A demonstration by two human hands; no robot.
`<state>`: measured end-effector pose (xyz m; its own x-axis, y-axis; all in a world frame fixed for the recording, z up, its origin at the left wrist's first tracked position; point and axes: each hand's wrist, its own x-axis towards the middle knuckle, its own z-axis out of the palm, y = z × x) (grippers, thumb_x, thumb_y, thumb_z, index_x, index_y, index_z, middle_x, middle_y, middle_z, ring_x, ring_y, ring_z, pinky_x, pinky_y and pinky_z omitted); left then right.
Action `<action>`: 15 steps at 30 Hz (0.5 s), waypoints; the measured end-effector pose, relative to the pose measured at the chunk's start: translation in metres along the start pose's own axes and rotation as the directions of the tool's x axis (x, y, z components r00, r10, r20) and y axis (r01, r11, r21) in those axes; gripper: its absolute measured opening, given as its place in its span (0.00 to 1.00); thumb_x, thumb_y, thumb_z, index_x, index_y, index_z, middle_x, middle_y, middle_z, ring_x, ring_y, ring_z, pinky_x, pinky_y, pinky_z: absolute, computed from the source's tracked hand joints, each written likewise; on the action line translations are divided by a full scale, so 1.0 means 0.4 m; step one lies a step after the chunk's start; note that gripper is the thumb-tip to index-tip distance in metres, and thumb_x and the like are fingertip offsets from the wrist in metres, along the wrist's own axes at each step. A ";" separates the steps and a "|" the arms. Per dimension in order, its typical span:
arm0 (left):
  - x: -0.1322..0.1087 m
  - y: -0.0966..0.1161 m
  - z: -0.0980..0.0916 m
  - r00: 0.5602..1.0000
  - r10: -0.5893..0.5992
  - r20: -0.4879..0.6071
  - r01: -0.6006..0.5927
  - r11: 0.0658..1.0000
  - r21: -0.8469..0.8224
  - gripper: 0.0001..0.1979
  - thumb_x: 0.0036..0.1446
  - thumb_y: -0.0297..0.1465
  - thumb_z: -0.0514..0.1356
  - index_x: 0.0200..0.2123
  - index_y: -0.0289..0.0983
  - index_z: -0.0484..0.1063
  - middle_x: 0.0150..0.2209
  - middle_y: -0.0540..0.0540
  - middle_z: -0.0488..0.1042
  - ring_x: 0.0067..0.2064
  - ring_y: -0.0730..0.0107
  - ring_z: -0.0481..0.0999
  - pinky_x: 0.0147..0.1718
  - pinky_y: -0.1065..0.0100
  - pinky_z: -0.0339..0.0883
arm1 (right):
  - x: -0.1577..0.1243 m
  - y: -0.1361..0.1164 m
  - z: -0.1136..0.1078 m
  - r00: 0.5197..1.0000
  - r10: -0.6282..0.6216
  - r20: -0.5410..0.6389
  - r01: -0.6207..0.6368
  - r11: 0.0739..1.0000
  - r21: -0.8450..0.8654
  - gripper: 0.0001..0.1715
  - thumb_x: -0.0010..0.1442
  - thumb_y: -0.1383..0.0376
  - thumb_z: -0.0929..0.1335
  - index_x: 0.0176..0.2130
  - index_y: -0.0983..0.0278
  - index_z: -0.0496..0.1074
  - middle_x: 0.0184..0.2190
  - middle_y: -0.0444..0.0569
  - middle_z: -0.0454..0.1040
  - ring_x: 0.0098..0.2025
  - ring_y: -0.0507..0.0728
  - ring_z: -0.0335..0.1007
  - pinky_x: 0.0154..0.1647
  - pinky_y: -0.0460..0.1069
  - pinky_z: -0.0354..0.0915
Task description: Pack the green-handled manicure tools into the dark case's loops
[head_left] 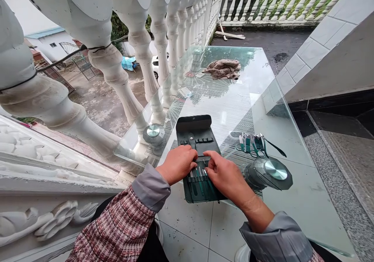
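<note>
A dark green tool case (196,131) lies open on the glass table (233,98), with several slim green-handled tools (201,182) slotted in its lower half. My left hand (178,162) rests curled on the case's middle strap. My right hand (224,174) pinches at the top of a slotted tool beside it. What the left fingers grip is hidden.
Loose green tools and scissors (257,143) lie on the glass to the right of the case. A crumpled brown cloth (223,68) sits at the far end. Round metal table mounts (154,132) flank the case. A white balustrade (140,51) runs along the left; a tiled wall (321,40) rises on the right.
</note>
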<state>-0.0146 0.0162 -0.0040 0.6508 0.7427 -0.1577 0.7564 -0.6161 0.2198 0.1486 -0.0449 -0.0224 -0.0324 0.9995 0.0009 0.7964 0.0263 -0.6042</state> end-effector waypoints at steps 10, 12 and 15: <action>-0.001 0.006 -0.010 1.000 -0.006 0.017 0.006 1.000 -0.004 0.07 0.57 0.35 0.61 0.38 0.40 0.70 0.38 0.48 0.71 0.43 0.63 0.71 0.35 0.68 0.65 | 0.006 0.039 -0.018 0.964 -0.155 -0.216 0.168 0.985 0.046 0.13 0.58 0.68 0.59 0.37 0.61 0.72 0.35 0.49 0.74 0.39 0.57 0.68 0.41 0.51 0.62; 0.000 0.006 -0.008 1.000 -0.006 0.011 0.006 1.000 -0.001 0.07 0.57 0.35 0.61 0.38 0.40 0.70 0.38 0.48 0.71 0.42 0.63 0.72 0.35 0.68 0.65 | 0.008 0.039 -0.012 0.959 -0.214 -0.188 0.215 0.976 -0.015 0.16 0.60 0.70 0.58 0.37 0.61 0.72 0.33 0.50 0.72 0.39 0.57 0.66 0.41 0.52 0.62; 0.001 0.003 -0.003 1.000 0.004 -0.007 -0.004 1.000 0.005 0.07 0.57 0.35 0.61 0.37 0.40 0.70 0.37 0.48 0.71 0.42 0.63 0.72 0.35 0.69 0.65 | 0.006 0.034 0.000 0.955 -0.264 -0.133 0.248 0.961 -0.123 0.19 0.61 0.72 0.57 0.37 0.61 0.74 0.33 0.50 0.71 0.39 0.57 0.63 0.40 0.51 0.61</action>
<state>-0.0135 0.0160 -0.0026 0.6535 0.7419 -0.1501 0.7540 -0.6205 0.2156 0.1595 -0.0422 -0.0306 -0.1605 0.9505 0.2662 0.8318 0.2755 -0.4820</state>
